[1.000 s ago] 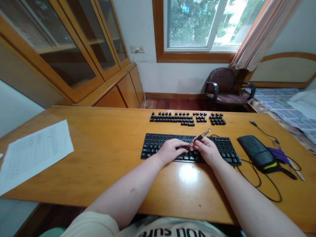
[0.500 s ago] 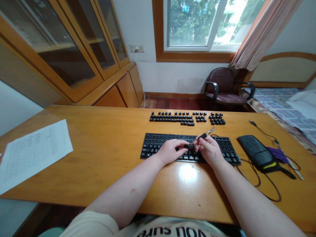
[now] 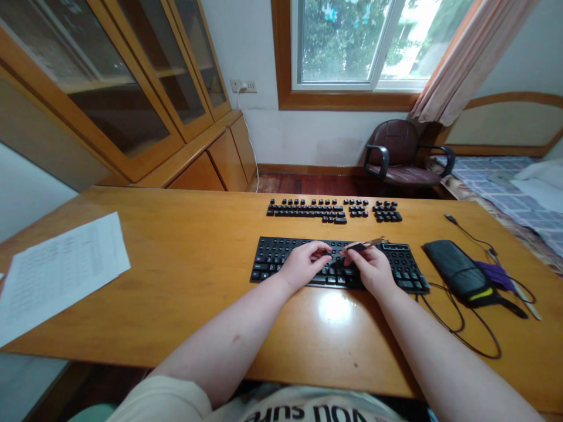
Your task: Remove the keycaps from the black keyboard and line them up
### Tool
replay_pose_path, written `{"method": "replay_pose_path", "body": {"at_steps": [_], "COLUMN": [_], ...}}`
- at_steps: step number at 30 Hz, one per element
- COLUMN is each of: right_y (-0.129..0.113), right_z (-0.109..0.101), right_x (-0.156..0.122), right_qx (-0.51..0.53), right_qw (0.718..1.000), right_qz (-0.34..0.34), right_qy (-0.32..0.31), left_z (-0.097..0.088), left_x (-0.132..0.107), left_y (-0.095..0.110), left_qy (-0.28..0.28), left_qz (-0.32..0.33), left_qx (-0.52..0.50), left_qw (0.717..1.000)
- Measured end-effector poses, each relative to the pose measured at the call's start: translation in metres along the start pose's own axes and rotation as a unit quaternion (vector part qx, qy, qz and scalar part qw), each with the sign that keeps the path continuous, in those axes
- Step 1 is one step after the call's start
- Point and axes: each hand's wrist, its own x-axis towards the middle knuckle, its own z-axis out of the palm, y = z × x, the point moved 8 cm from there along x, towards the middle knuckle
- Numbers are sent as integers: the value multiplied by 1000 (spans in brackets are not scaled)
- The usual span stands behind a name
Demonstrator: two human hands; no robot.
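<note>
A black keyboard (image 3: 281,258) lies in front of me, with some of its keys gone from the upper rows. Over its middle, my left hand (image 3: 305,265) curls with thumb and fingertips close around a small dark keycap (image 3: 327,253), largely hidden. My right hand (image 3: 373,271) grips a keycap puller (image 3: 357,247) by its dark handle, its metal end pointing up to the right. A small gap separates the two hands. Beyond the keyboard, loose black keycaps (image 3: 303,211) stand in rows on the desk.
The wooden desk (image 3: 185,281) carries printed paper (image 3: 65,269) at the left. A black pouch (image 3: 457,272), a purple item (image 3: 495,275) and a looping cable (image 3: 495,340) lie at the right. A chair (image 3: 398,149) stands past the far edge.
My hands have drawn apart, and the keycap has come away from the puller into my left fingers. The puller has tilted flatter in my right hand.
</note>
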Motion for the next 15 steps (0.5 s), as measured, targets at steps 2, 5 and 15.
{"method": "replay_pose_path", "body": {"at_steps": [2,5,15], "right_y": [-1,-3,-17], "right_z": [-5,-12,-28], "right_x": [0,0,2], "right_qx": [12,18,9], "right_qw": [1000,998,991], "right_qz": [2,1,-19], "right_qy": [26,61,129], "left_z": [1,-3,-40], "left_x": [0,0,69], "left_y": [-5,-2,16], "left_qy": [8,30,32], "left_qz": [-9,-5,4], "left_qx": [-6,6,321], "left_qw": [1000,1000,947]}}
